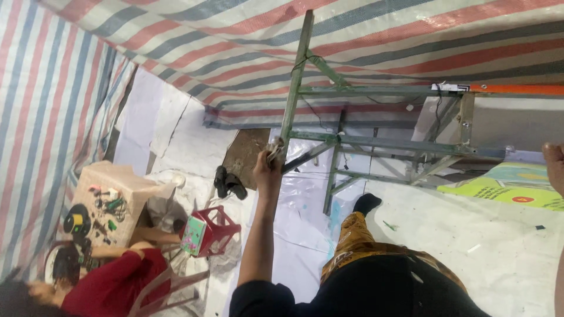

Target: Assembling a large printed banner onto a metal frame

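My left hand (268, 165) reaches forward and is closed around a small metallic object, held against the upright leg of a green metal frame (292, 105). My right hand (554, 167) shows only at the right edge, beside the grey table top (517, 120) that the frame carries; whether it holds anything is hidden. My leg in patterned trousers, with a black sock (367, 203), stretches toward the frame's base.
Striped tarpaulin (247, 35) forms the walls. At the left, a person in a red top (111, 285) sits by a low table (111, 202) with small tools. Also near: a red plastic stool (218, 228), black sandals (229, 183), a yellow-green printed sheet (505, 188) on the floor.
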